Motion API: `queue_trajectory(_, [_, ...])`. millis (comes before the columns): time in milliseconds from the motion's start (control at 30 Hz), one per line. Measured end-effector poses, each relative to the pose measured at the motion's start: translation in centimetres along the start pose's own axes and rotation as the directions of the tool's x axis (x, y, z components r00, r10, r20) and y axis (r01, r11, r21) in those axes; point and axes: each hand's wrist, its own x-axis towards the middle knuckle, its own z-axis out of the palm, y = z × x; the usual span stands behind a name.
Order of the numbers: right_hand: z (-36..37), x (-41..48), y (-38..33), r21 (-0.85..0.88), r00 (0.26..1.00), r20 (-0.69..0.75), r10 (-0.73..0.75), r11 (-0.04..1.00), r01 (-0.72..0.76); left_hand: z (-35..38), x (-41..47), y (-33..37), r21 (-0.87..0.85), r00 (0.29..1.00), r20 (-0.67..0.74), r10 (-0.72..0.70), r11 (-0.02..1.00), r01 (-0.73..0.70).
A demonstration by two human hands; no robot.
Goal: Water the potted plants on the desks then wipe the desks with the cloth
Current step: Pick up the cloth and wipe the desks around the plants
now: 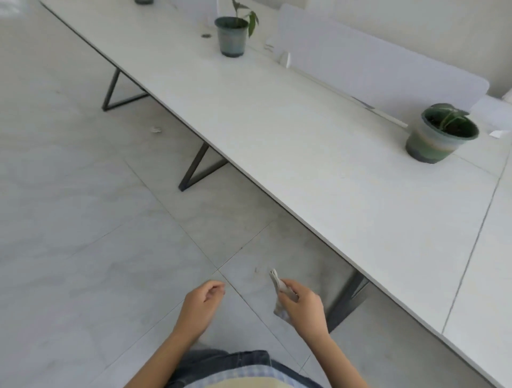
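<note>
My right hand (303,307) grips a small folded pale cloth (277,282) low in front of me, over the floor and short of the desk edge. My left hand (201,303) hangs beside it with loosely curled fingers and holds nothing. A long white desk (291,155) runs diagonally from the upper left to the lower right. On it stands a green potted plant (440,135) at the right, near the divider. A second green potted plant (232,34) stands farther along at the top.
A white divider panel (374,63) runs along the desk's far side. Dark metal V-shaped legs (198,171) stand under the desk's near edge. A small scrap (155,129) lies on the grey tiled floor. Another pot's base shows at the top edge (144,1).
</note>
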Motion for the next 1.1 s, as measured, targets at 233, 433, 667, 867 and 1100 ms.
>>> queue_trajectory(233, [10.4, 3.9, -11.1, 0.020, 0.991, 0.046, -0.128, 0.992, 0.127, -15.4, 3.5, -3.0, -0.136, 0.955, -0.293, -0.048, 0.991, 0.008])
queue_trajectory(433, [16.6, 6.1, -17.2, -0.080, 0.971, 0.170, -0.166, 0.980, 0.182, -22.2, 5.2, -6.4, -0.255, 0.905, -0.376, -0.197, 0.961, 0.103])
queue_trajectory(667, [20.0, 13.1, -22.4, -0.141, 0.945, 0.250, -0.208, 0.958, 0.249, -25.9, 11.9, -6.1, -0.236, 0.906, -0.348, -0.242, 0.958, 0.165])
queue_trajectory(867, [22.4, 25.3, -31.3, -0.068, 0.928, 0.234, -0.289, 0.948, 0.312, -32.0, 21.3, -3.5, -0.265, 0.851, -0.451, -0.269, 0.951, 0.159])
queue_trajectory(1100, [24.0, 35.2, -39.0, -0.055, 0.906, 0.275, -0.322, 0.935, 0.350, -35.4, 30.4, 0.2, -0.352, 0.835, -0.448, -0.319, 0.922, 0.164])
